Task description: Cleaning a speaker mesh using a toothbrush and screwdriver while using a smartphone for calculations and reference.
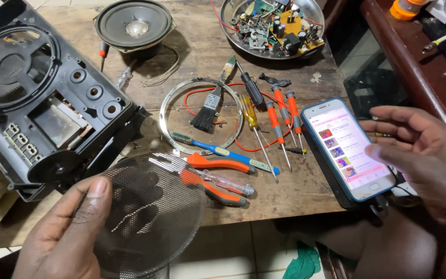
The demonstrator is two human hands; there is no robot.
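My left hand (60,237) grips a round perforated metal speaker grille (150,214) by its left edge, low in front of the wooden table (305,188). My right hand (421,155) hovers with spread fingers over a smartphone (344,147) lying on the table's right edge; its lit screen shows a list with small pictures. The index fingertip is close to the screen's right side. A black plastic radio housing (42,98) lies open on the left.
A loose speaker (132,26) sits at the top. A metal ring (200,116) encircles a paintbrush (210,103). Several screwdrivers (277,124), orange pliers (215,170) and a toothbrush (223,152) lie mid-table. A metal bowl (272,26) holds circuit boards. A dark wooden counter (414,67) stands right.
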